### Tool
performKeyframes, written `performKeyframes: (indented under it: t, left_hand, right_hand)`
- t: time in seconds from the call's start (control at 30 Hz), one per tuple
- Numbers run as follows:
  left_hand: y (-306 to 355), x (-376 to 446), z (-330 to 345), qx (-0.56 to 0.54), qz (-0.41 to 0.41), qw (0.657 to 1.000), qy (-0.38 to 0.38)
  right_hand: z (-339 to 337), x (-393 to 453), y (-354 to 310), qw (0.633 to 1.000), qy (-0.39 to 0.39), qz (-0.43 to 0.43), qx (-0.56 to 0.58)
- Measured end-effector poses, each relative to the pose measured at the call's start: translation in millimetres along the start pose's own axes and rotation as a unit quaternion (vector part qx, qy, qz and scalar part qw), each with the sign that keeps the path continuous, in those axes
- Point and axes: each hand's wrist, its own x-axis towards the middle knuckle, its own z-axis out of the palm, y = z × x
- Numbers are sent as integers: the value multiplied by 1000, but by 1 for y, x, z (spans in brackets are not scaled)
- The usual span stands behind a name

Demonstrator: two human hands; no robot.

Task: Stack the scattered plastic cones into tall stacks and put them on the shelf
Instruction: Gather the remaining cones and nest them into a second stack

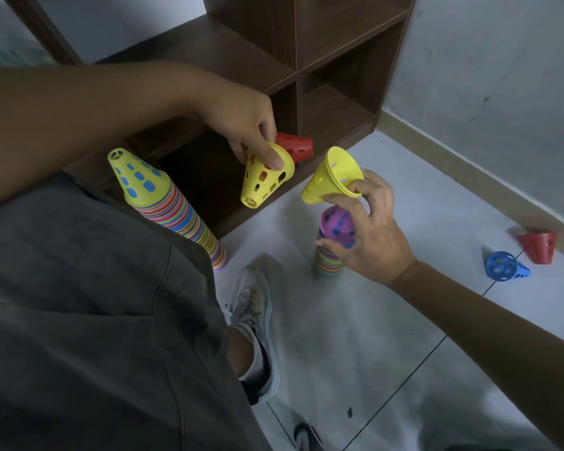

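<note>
Both hands busy with yellow cones.
Left hand pinches a yellow cone and red cone; right hand pinches another yellow one over the short stack.

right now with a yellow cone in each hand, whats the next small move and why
Probably lower the yellow cone in the right hand onto the short stack just below it. That hand pinches the cone by its rim, wide end up, so it likely needs turning over first. The left hand holds its own yellow cone further off.

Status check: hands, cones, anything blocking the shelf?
Left hand grips yellow and red cones. Right hand pinches yellow cone over short stack. Shelf unobstructed.
</note>
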Motion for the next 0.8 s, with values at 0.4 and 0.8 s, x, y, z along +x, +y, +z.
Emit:
performKeyframes:
  t: [0.4,0.8]
  left_hand:
    - [0,10,-2,8,-10,1000,-7]
    - [26,25,-13,20,1,1000,-1]
  right_hand:
    - [-42,32,-14,919,198,247,233]
    - [-59,23,-31,807,86,381,443]
